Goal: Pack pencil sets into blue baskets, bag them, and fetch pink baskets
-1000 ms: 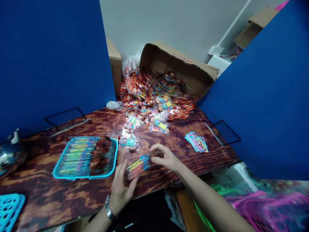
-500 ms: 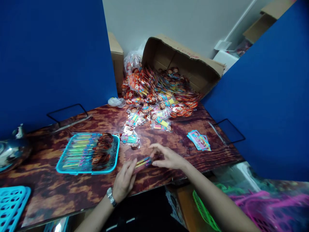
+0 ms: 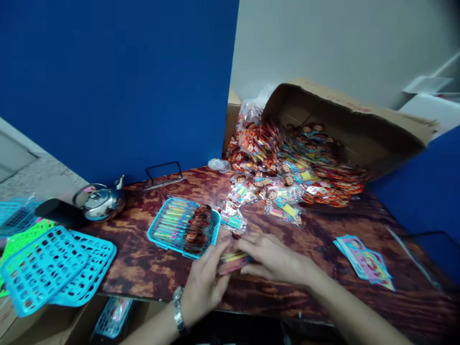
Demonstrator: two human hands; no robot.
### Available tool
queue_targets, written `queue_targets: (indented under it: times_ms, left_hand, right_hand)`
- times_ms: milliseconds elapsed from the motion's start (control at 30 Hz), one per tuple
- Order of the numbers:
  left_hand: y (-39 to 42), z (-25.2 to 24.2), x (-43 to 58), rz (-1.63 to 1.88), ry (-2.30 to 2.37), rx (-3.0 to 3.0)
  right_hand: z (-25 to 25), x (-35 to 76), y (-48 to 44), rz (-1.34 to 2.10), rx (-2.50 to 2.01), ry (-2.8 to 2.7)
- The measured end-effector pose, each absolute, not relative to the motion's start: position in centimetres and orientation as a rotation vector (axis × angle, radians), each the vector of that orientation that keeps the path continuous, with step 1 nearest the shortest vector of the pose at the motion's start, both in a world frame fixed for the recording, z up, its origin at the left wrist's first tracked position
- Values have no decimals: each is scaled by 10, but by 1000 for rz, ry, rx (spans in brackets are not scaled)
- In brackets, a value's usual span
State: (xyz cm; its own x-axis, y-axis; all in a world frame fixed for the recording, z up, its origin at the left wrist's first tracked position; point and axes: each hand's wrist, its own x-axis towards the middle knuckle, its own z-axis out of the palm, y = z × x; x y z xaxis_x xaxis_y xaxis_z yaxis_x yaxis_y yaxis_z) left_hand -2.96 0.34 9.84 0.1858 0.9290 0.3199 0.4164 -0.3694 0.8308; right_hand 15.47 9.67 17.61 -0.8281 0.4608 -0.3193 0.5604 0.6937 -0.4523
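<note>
Both my hands hold a small bundle of colourful doll-shaped packets (image 3: 233, 261) just above the wooden table (image 3: 316, 249) near its front edge. My left hand (image 3: 206, 282), with a watch on the wrist, cups the bundle's left end. My right hand (image 3: 276, 261) covers its right end with fingers closed over it. Just to the left lies a turquoise tray (image 3: 155, 235) with several of the same packets laid in a row.
A tipped cardboard box (image 3: 345, 120) spills a heap of packets (image 3: 287, 163) at the back. Printed cards (image 3: 364, 261) lie at the right. Turquoise baskets (image 3: 50, 273) and a metal kettle (image 3: 98, 201) sit at the left. Blue partitions (image 3: 115, 81) stand behind.
My head has turned left, so baskets and kettle come into view. My hands have closed in together on the bundle, low over the table beside the tray.
</note>
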Motion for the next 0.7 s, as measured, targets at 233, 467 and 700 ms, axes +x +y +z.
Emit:
queue_targets:
  times_ms: [233, 467, 700]
  left_hand:
    - [29, 136, -94, 1281, 1360, 1330]
    - [42, 144, -83, 1581, 1167, 626]
    - [48, 140, -108, 1469, 1141, 660]
  right_hand:
    - [197, 91, 134, -1119, 712, 2847]
    - [162, 37, 117, -2323, 1467, 2542]
    - [156, 20, 109, -2528, 1312, 2442]
